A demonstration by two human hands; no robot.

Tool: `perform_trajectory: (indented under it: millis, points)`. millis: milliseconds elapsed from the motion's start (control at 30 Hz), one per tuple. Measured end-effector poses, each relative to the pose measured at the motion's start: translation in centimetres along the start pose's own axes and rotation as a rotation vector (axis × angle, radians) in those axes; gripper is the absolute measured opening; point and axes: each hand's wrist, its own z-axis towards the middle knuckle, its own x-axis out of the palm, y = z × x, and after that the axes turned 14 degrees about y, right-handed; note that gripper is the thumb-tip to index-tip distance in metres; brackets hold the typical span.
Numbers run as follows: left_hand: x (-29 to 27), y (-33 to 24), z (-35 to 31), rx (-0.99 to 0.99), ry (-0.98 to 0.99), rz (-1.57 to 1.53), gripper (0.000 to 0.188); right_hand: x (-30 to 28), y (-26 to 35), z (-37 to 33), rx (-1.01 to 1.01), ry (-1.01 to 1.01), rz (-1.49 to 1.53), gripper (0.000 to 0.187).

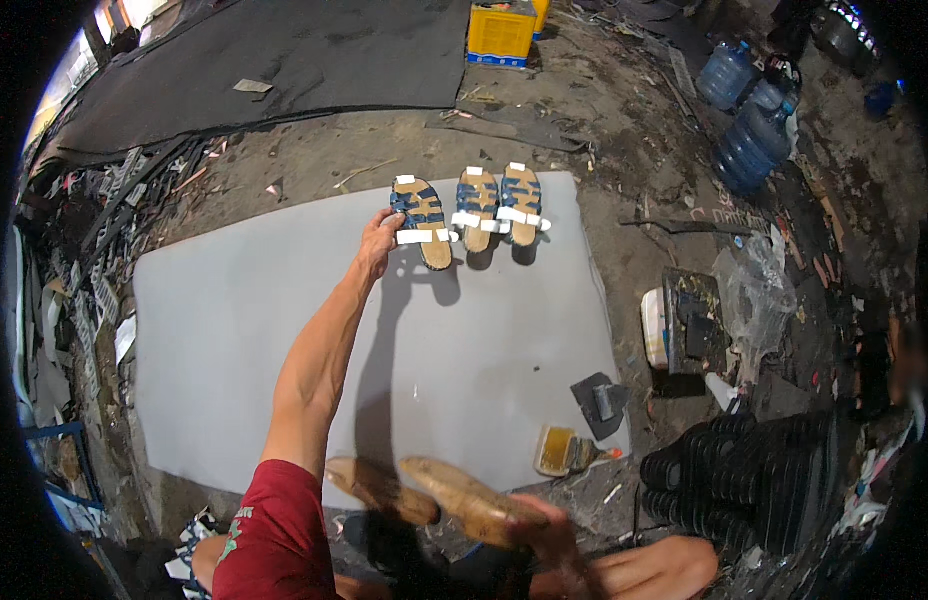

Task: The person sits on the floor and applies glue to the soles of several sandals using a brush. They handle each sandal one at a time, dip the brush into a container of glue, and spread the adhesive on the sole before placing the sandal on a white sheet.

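Your left hand [379, 240] reaches to the far edge of the grey sheet [234, 330], fingers closed lightly on the nearest blue-strapped sandal [421, 222], first of three in a row there. Set it parallel to the other two sandals [499, 205], sole flat, white tabs undisturbed. Your right hand [549, 535], off the sheet's near edge, grips a tan wooden shoe last [464, 495]; keep it level.

The dirty brown dirt floor [604, 140] has a big flat grey sheet [234, 330] on it. A dark black mat [314, 50] lies behind. A yellow plastic crate [500, 32] and big blue water bottles [754, 140] stand far back.
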Motion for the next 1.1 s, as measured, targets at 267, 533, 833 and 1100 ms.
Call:
perform_trajectory:
  millis: [267, 533, 833, 1100]
  points:
    - [1.8, 6.0, 9.2, 0.029, -0.101, 0.091, 0.033, -0.2, 0.1, -0.4, 0.057, 0.017, 0.038, 0.057]
    - [0.4, 2.3, -0.8, 0.022, -0.278, -0.064, 0.041, 1.0, -0.4, -0.6, -0.053, 0.005, 0.12, 0.054]
    - [6.3, -3.4, -40.2, 0.233, -0.645, -0.27, 0.027, 8.3, 7.3, -3.0, -0.12, -0.025, 1.078, 0.061]
    - [8.9, -10.8, -67.6, 0.524, -0.743, 0.472, 0.019, 7.7, 3.8, -0.5, -0.443, 1.057, 1.121, 0.079]
